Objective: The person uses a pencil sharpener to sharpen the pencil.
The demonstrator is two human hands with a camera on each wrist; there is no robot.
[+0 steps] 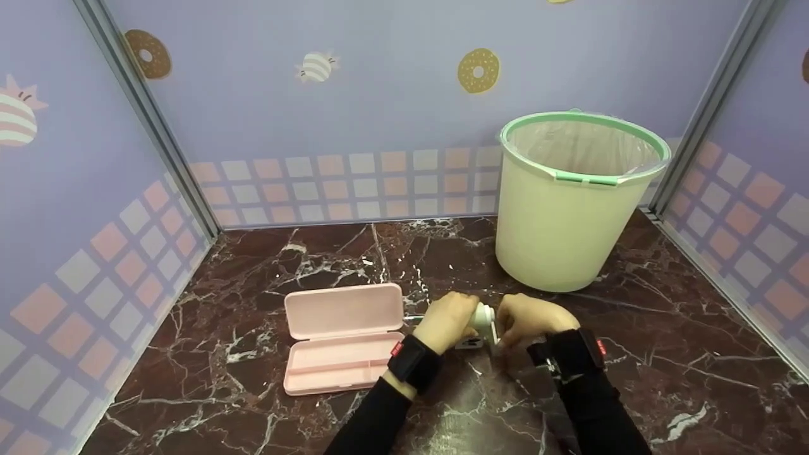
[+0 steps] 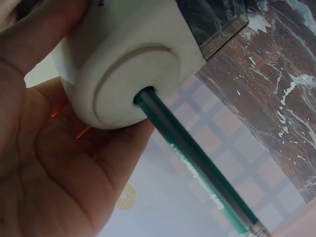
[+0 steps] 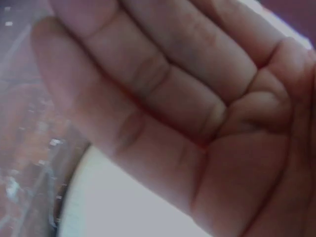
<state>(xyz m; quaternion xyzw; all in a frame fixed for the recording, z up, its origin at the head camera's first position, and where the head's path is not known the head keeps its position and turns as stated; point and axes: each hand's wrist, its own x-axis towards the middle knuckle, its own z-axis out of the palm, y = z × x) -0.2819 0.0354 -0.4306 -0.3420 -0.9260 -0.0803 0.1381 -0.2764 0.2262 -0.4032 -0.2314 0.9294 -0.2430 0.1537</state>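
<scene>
A white pencil sharpener [image 1: 484, 320] stands on the marble table [image 1: 253, 265] between my two hands. My left hand [image 1: 445, 321] grips its left side, the palm wrapped round the body. A green pencil [image 1: 414, 320] sticks out of it to the left. In the left wrist view the pencil [image 2: 197, 158] enters the hole in the sharpener's round face [image 2: 128, 64], held by my left hand [image 2: 44, 163]. My right hand [image 1: 528, 318] curls its fingers at the sharpener's right side. In the right wrist view those curled fingers [image 3: 187, 98] hide what they pinch; the white body [image 3: 113, 207] shows below.
An open pink pencil case [image 1: 344, 344] lies just left of my hands. A pale green bin [image 1: 572, 202] with a clear liner stands at the back right. Patterned walls [image 1: 379, 95] close the table on three sides.
</scene>
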